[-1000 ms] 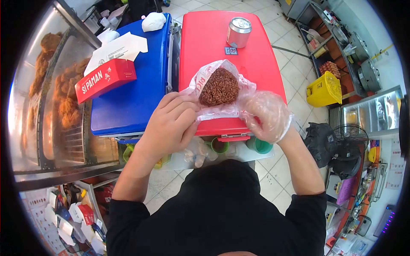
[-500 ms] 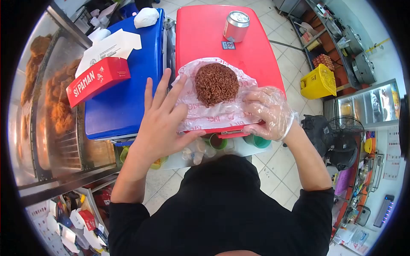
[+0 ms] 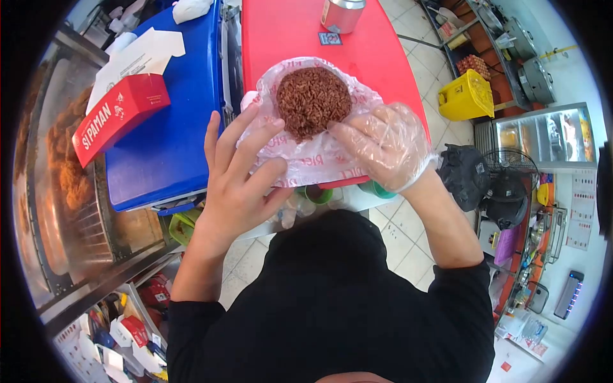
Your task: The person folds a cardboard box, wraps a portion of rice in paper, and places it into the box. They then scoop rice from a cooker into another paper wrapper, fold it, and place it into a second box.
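A mound of reddish-brown rice (image 3: 313,102) sits on a white wrapper with red print (image 3: 319,159), spread flat on a red cooler lid (image 3: 383,57). My left hand (image 3: 239,179) is bare, fingers spread, pressing down on the wrapper's left side. My right hand (image 3: 383,147) wears a clear plastic glove; its fingertips touch the right edge of the rice mound.
A blue cooler lid (image 3: 166,147) lies to the left with a red "SI PAMAN" box (image 3: 118,115) and white paper on it. A metal can (image 3: 341,14) stands at the red lid's far end. Fried chicken fills a glass case (image 3: 64,172) at far left. A yellow container (image 3: 467,96) is on the floor at right.
The wrapper went from being gathered around the rice to lying flat. My left hand opened and spread on it. My gloved right hand moved up from the wrapper's corner to the rice.
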`<state>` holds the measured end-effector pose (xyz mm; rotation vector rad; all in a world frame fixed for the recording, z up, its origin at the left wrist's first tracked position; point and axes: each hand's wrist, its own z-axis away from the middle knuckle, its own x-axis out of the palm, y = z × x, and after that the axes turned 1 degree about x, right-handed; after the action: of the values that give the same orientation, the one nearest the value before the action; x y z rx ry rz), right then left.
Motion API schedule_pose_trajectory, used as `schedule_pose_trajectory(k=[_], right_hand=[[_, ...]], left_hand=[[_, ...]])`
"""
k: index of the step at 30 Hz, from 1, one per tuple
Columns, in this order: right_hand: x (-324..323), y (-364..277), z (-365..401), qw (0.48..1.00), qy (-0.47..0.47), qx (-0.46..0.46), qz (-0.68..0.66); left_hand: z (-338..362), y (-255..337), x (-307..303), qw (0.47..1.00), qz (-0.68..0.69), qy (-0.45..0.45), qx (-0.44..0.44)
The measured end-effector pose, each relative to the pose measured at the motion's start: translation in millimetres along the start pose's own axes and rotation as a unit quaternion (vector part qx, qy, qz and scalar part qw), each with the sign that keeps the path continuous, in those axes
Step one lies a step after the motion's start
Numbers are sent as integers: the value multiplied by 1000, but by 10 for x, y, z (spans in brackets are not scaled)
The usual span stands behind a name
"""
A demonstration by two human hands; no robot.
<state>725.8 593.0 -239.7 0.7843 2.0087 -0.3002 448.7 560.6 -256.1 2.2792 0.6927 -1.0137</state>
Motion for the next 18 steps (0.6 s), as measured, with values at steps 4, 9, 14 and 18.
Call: schedule_pose_trajectory(k=[4,9,14,18], right_hand=[[31,11,-62,999,23,-8,-39],[-90,8,27,998,32,18,-51],[-384,30,359,984,97,148,-29],[-530,336,815,891,115,439,21]], left_hand=[[33,0,17,1000,3,16,-5],[63,18,57,1000,15,23,-12],[78,33,61,999,24,29,-11],[82,10,85,998,32,45,3]])
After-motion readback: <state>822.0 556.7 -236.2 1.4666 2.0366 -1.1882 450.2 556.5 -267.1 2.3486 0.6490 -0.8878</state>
